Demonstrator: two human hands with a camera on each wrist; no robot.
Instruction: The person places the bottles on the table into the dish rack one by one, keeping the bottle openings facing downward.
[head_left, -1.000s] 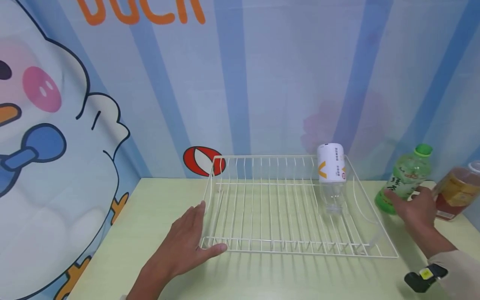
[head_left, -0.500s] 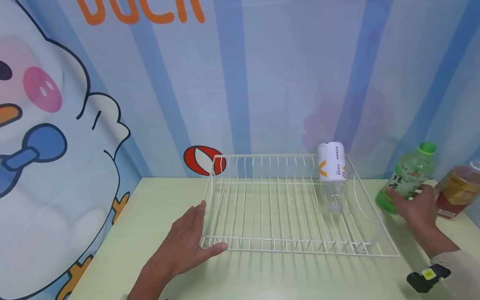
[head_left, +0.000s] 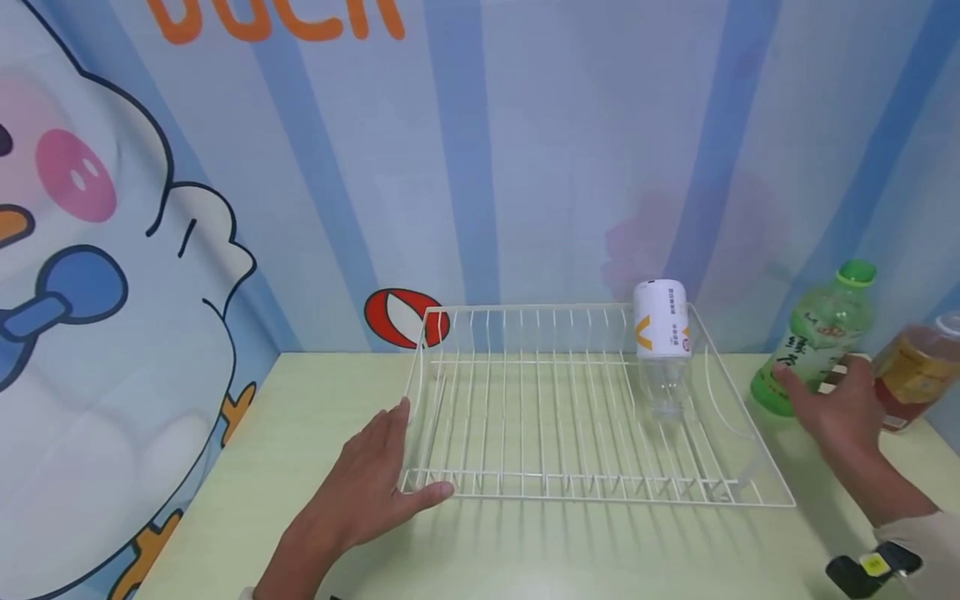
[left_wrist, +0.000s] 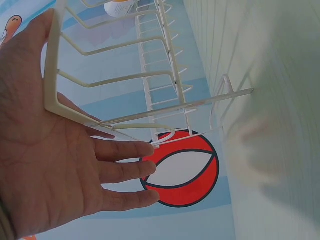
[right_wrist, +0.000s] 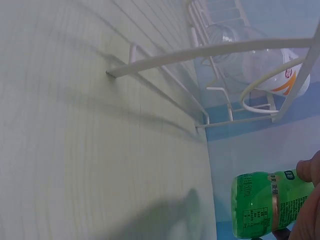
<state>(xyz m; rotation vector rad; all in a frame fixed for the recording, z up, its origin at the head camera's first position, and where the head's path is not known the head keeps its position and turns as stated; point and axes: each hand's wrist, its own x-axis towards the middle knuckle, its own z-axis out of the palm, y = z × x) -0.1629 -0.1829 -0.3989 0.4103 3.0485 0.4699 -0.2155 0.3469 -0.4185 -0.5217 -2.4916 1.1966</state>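
At the table's right side, my right hand [head_left: 843, 408] grips a green plastic bottle [head_left: 821, 333] with a green cap, its thumb across the near side. The bottle [right_wrist: 257, 205] leans in the head view, and a soft shadow falls on the table in the right wrist view. My left hand [head_left: 367, 483] rests at the front left corner of a white wire dish rack [head_left: 558, 498]. Its fingers are straight along the rack's side, the thumb over the front rail. In the rack's back right corner is a clear bottle with a white label [head_left: 663, 321].
Right of my right hand stands a bottle of reddish-brown liquid [head_left: 918, 367] with a yellow label and pale cap. A printed cloth backdrop [head_left: 555, 167] rises behind the pale table [head_left: 315, 392]. The rack's right rail lies between the green bottle and the rack's inside.
My right hand has moved slightly up and to the right with the green bottle. The left hand and the rack have stayed in place.
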